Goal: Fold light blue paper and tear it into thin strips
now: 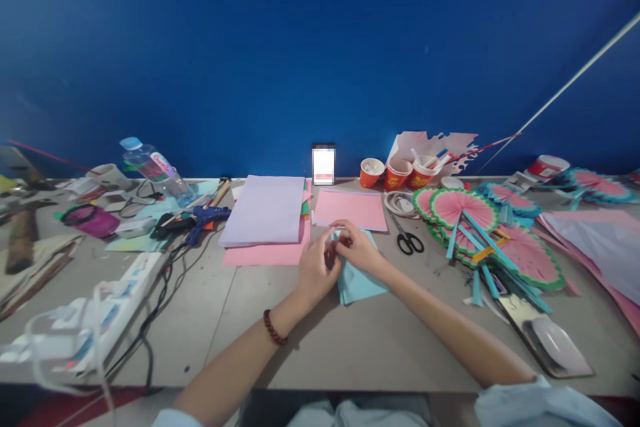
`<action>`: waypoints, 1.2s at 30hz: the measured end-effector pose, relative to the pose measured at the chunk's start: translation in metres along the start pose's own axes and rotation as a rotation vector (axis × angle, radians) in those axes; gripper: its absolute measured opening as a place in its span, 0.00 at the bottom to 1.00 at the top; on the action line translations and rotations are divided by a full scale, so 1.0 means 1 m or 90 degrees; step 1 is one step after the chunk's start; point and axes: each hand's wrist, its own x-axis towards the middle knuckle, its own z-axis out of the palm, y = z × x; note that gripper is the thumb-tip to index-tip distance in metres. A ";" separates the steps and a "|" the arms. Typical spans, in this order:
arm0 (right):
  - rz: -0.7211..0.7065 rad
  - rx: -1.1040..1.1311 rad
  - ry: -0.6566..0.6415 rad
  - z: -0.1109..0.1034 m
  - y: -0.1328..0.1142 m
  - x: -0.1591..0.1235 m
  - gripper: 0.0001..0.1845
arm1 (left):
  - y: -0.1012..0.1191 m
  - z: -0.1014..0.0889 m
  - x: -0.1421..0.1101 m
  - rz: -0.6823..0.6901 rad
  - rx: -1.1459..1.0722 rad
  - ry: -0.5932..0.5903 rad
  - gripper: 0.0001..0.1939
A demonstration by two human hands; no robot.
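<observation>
Both hands meet at the middle of the table over a sheet of light blue paper (361, 282). My left hand (319, 265), with a dark red bead bracelet (275, 328) on the wrist, has its fingers curled and pinched at the paper's upper left part. Close against it, my right hand (359, 248) bends its fingers onto the same spot, its palm over the paper. What lies between the fingertips is mostly hidden. Just behind the hands is a pink sheet (350, 209). Black-handled scissors (410, 241) rest to the right.
Lilac paper (267, 210) is stacked on pink at left. Red paper cups (399, 174) stand along the blue wall. Pink paper fans (464, 208) and a computer mouse (557, 343) lie right. A power strip (125, 307), glue gun (207, 217) and tilted bottle (160, 170) occupy the left.
</observation>
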 end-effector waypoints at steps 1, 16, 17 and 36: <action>-0.008 -0.003 0.007 0.000 -0.002 -0.001 0.23 | -0.001 0.001 -0.001 0.008 -0.007 0.008 0.25; 0.105 0.377 -0.160 -0.029 -0.055 -0.010 0.21 | -0.009 -0.016 0.012 0.024 -0.310 0.063 0.20; 0.102 0.411 -0.167 -0.033 -0.059 -0.010 0.21 | -0.010 -0.019 0.016 0.010 -0.359 0.010 0.18; 0.065 -0.172 -0.123 -0.019 0.007 0.000 0.14 | -0.025 -0.033 0.025 0.061 0.276 -0.150 0.07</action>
